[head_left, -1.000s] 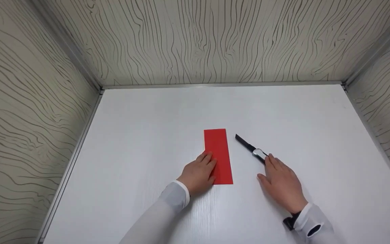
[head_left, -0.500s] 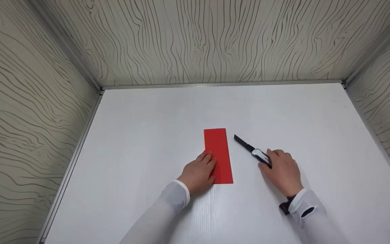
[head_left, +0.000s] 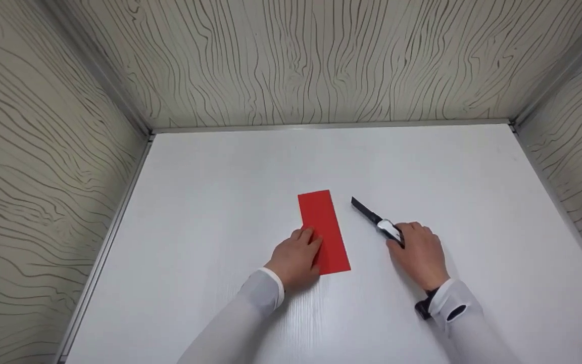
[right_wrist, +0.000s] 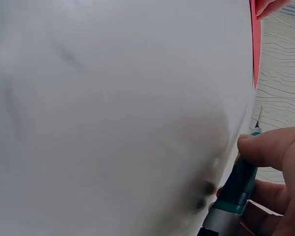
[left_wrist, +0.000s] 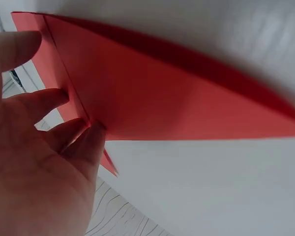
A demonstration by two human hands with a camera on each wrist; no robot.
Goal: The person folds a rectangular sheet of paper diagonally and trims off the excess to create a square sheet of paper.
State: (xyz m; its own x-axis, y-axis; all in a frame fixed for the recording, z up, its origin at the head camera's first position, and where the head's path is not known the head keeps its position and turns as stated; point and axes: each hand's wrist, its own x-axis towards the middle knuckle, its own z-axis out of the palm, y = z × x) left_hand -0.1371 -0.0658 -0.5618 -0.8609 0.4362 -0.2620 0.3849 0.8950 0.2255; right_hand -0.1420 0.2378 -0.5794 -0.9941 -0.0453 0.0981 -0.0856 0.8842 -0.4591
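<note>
A red folded piece of paper (head_left: 324, 222) lies on the white table, slightly tilted. My left hand (head_left: 293, 258) rests on its left part, fingertips on the paper. In the left wrist view the fingertips touch the red paper (left_wrist: 152, 93) near a long crease, and its layers gape along one edge. To the right, my right hand (head_left: 420, 253) grips the handle of a utility knife (head_left: 388, 228), its black blade extended and aimed up and left. In the right wrist view the thumb and curled fingers hold the knife handle (right_wrist: 243, 184); part of the handle is hidden.
The white table (head_left: 210, 177) is bordered by grey metal rails. Wood-grain patterned walls (head_left: 291, 60) stand behind it and on both sides. Bare tabletop lies between the paper and the knife.
My right hand, first laid flat at the knife's end, has closed its fingers round the handle. The red paper has turned a little, its far end shifting left. The left hand hardly moved.
</note>
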